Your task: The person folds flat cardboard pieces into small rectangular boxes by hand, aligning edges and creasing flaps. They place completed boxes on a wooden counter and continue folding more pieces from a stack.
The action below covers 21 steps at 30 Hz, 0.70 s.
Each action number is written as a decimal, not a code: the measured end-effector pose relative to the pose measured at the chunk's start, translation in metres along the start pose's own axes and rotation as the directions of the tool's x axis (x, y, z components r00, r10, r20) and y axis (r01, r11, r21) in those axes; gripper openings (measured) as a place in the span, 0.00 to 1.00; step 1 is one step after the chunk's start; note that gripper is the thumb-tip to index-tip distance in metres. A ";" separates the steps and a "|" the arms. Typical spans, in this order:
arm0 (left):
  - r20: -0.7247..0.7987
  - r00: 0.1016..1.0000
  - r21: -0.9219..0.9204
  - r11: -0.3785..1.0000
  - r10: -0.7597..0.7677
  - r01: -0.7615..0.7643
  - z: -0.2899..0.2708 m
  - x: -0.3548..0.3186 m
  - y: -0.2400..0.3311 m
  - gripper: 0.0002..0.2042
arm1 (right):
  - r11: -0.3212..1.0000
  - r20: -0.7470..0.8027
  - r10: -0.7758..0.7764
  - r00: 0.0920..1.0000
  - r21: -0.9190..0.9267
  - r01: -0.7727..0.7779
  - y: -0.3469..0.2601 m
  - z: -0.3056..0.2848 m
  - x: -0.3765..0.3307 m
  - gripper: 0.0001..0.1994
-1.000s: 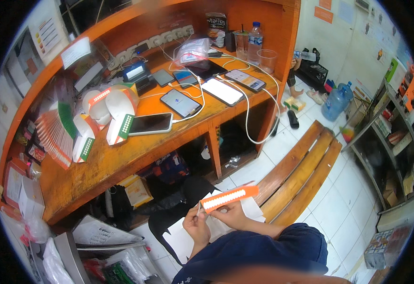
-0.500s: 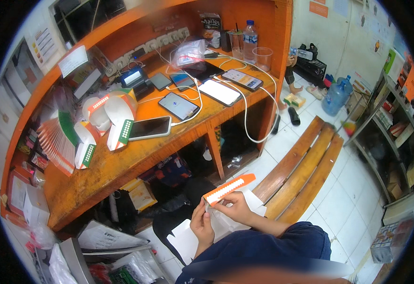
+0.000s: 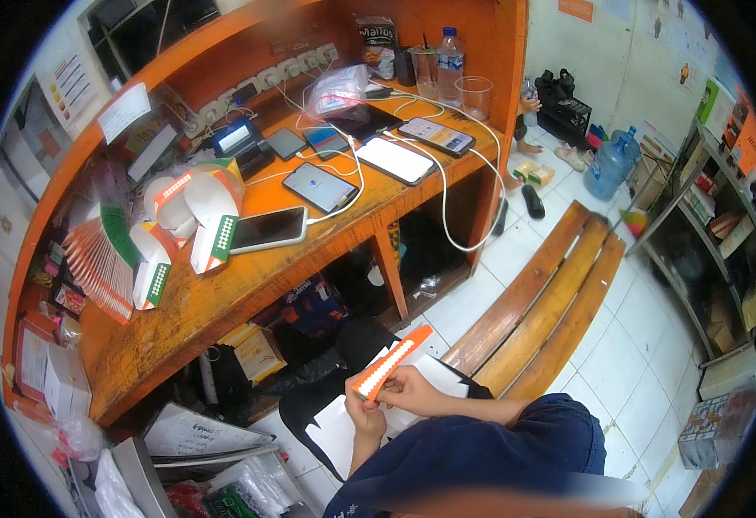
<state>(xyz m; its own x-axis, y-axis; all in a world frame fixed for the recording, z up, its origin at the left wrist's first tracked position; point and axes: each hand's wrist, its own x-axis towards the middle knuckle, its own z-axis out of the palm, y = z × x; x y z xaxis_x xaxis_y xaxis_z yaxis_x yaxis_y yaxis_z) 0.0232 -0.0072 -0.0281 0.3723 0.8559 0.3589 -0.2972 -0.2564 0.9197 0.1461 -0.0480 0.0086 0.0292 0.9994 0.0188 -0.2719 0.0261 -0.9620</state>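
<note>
Tabletop (image 3: 222, 293) clutter sits well apart. White sheets (image 3: 335, 427) on the lap could be crumpled beneath the orange strip (image 3: 388, 364), pinched closed by left hand (image 3: 366, 417) and right hand (image 3: 409, 390); slippage is possible.

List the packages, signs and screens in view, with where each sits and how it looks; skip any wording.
Orange-and-white paper sleeve: held between left hand and right hand.
Phone: desk front, dark screen.
Tablet: desk middle, lit bluish screen.
Snack bag: desk back, dark.
Wall poster: upper left, white with coloured bars.
</note>
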 end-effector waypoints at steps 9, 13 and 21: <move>-0.540 0.789 0.266 0.949 0.294 -0.171 -0.005 0.001 -0.001 0.16 | 0.809 -0.478 -0.555 0.680 -0.502 0.307 -0.013 0.007 0.015 0.10; -0.572 0.811 0.293 0.954 0.126 0.058 -0.017 0.017 0.006 0.09 | 0.844 -0.375 -0.505 0.777 -0.403 0.354 -0.011 -0.004 0.010 0.05; -0.374 0.898 -0.442 0.896 -0.234 0.049 -0.001 0.012 0.015 0.24 | 0.631 0.053 -0.578 0.815 -0.604 0.487 -0.019 -0.011 0.016 0.06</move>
<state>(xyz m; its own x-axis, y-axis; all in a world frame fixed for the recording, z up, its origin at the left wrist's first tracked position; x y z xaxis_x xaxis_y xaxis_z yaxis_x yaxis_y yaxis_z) 0.0226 -0.0001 -0.0096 0.0752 0.9960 0.0480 -0.6361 0.0108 0.7716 0.1620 -0.0330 0.0240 0.1299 0.8003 0.5853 0.4234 0.4891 -0.7626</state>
